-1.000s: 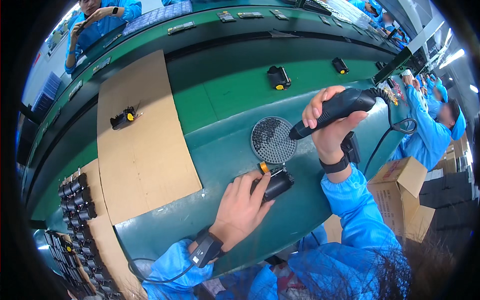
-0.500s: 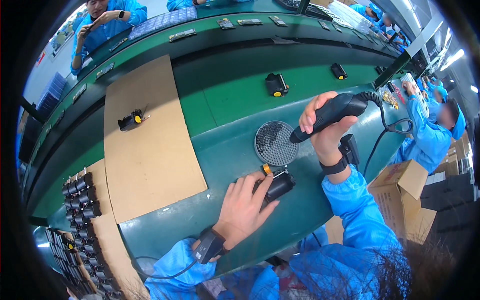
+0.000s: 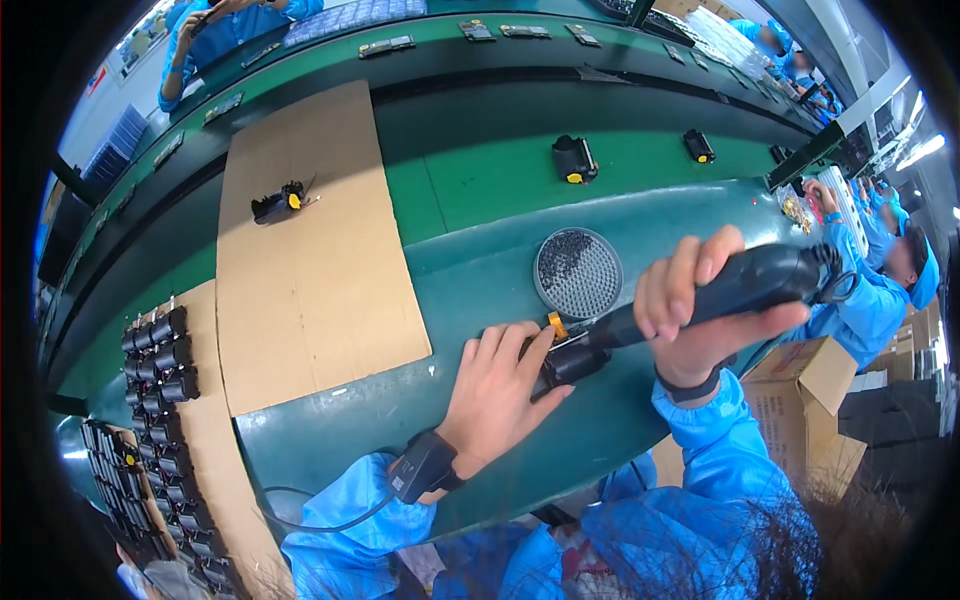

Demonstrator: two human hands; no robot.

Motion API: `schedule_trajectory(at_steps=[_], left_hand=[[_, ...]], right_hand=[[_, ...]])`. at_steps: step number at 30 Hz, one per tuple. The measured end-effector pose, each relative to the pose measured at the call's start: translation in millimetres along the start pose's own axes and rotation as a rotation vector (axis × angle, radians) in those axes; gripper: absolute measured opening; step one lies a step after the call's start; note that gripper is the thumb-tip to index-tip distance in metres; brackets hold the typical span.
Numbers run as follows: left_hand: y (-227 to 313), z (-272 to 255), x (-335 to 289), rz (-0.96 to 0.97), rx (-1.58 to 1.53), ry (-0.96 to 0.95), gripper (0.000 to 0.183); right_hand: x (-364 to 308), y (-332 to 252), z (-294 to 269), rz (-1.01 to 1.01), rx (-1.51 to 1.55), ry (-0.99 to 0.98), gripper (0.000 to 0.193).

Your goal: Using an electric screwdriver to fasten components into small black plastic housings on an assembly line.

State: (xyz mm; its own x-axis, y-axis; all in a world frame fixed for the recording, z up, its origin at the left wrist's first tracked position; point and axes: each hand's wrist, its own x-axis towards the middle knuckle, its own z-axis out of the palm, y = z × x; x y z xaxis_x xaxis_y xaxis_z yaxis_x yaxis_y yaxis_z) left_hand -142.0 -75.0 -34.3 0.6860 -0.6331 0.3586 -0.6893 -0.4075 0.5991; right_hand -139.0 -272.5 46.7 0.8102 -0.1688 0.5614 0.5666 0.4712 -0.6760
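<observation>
My left hand (image 3: 492, 402) steadies a black plastic housing (image 3: 578, 362) on the green bench, its fingers along the housing's left side and the thumb near its front. An orange flat flex cable (image 3: 557, 324) sticks up at the far edge of this part. Wrapped in my right hand (image 3: 690, 335) is a black corded electric screwdriver (image 3: 750, 288), tilted with its nose down to the left. The nose reaches the far right edge of the housing; whether the bit touches a screw I cannot make out. Just beyond stands a round grey dimpled dish (image 3: 597, 289) partly filled with tiny dark screws.
A cardboard sheet (image 3: 320, 300) bears one black housing (image 3: 278, 203). Rows of similar housings (image 3: 160, 385) line the left side. Two more (image 3: 574, 160) sit on the green belt (image 3: 480, 180) beyond the bench. An open carton (image 3: 790, 400) is at right, near co-workers in blue.
My right hand has brought the screwdriver down and toward me, from over the dish to the housing. My left hand keeps its hold on the housing. The view has shifted slightly.
</observation>
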Motion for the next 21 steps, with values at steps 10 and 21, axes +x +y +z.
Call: schedule_trajectory(at_steps=[10, 21], left_hand=[[0.1, -1.1, 0.2, 0.003, -0.027, -0.004, 0.06], [-0.2, -0.2, 0.3, -0.002, -0.018, -0.003, 0.06]], right_hand=[[-16.6, 20.4, 5.7, -0.007, 0.055, -0.211, 0.092], [-21.2, 27.4, 2.0, 0.067, -0.002, -0.204, 0.092]])
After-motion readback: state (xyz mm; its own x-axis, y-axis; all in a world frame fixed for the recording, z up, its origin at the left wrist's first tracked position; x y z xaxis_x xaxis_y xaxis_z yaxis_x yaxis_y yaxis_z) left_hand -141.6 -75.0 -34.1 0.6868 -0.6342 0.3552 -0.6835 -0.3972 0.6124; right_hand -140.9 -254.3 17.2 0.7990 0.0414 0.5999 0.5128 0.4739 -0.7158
